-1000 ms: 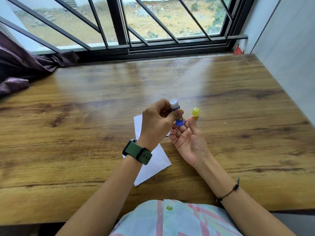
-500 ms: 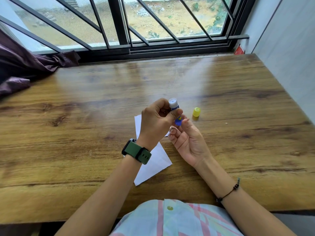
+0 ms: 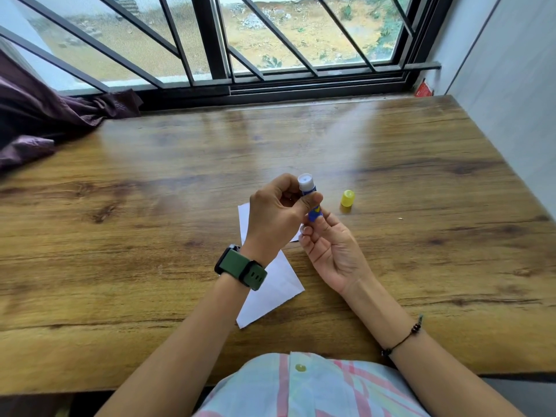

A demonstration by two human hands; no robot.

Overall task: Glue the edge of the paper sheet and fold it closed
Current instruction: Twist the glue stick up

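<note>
Both hands hold the uncapped glue stick (image 3: pixel 310 198) above the paper sheet (image 3: pixel 272 284): left hand (image 3: pixel 275 218) grips its body, right hand (image 3: pixel 331 251) pinches its base; the yellow cap (image 3: pixel 347 198) stands on the desk (image 3: pixel 150 236).

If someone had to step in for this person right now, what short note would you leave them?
Left hand: grip on the upper body of the glue stick, white tip uncovered and pointing up.
Right hand: fingertips pinch the stick's blue base, palm up.
Yellow cap: off, standing on the table to the right of the hands.
Paper sheet: lying flat on the table under the hands, partly hidden by the left wrist.
Done: stick uncapped.
Left: run glue along the paper's edge, then fold it closed. No glue shows on the paper as far as I can tell.
</note>
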